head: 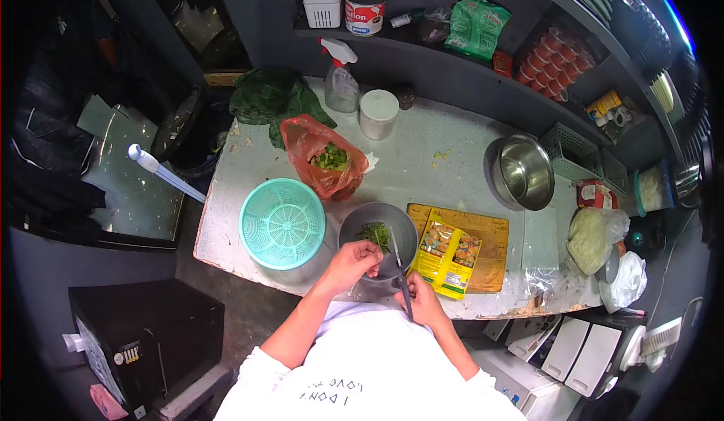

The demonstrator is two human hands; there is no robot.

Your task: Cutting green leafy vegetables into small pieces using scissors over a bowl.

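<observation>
My left hand (355, 264) is over the near-left rim of a grey bowl (406, 223), its fingertips pinched on thin green stems (379, 242). A small heap of chopped greens (370, 231) lies inside the bowl. My right hand (423, 299) grips a dark-handled knife (400, 268) at the bowl's near-right side. Its narrow blade points away from me over the bowl. Just right of the bowl, a yellow food packet (449, 254) lies on a wooden cutting board (492, 234).
A turquoise plastic colander (283, 223) stands left of the bowl. Behind are a red plastic bag (305, 138) of cut greens, a white lidded tub (379, 114), a spray bottle (341, 87) and large green leaves (263, 99). A steel bowl (523, 172) stands at right on the white table (447, 161).
</observation>
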